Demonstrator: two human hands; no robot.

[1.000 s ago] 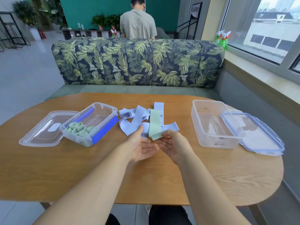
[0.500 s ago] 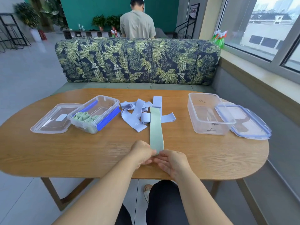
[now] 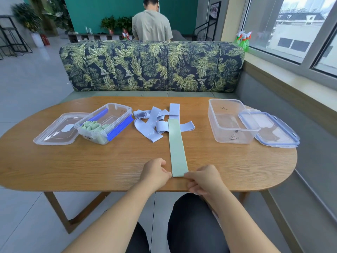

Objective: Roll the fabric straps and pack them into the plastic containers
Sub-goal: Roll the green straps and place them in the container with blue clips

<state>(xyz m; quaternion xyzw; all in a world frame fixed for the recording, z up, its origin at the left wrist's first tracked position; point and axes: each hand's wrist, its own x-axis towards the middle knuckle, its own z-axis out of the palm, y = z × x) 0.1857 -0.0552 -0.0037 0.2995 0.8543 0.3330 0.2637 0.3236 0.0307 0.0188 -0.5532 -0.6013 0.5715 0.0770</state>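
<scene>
Parted since before, left hand (image 3: 155, 172) and right hand (image 3: 204, 178) each pinch a near corner of the green strap (image 3: 177, 148), fingers curled, keeping it flat on the table (image 3: 91, 161) for rolling. We count two containers, left container (image 3: 125, 114) holding green rolls (image 3: 92, 126), right container (image 3: 235, 137); left lid (image 3: 52, 134), right lid (image 3: 273, 132); lilac straps (image 3: 151, 132) too tangled to count.

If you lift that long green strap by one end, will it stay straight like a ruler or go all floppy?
Probably floppy: the green strap lies thin and flat on the table, and the purple straps next to it bend in loops. It likely rolls up easily too, like the green rolls in the box.
</scene>
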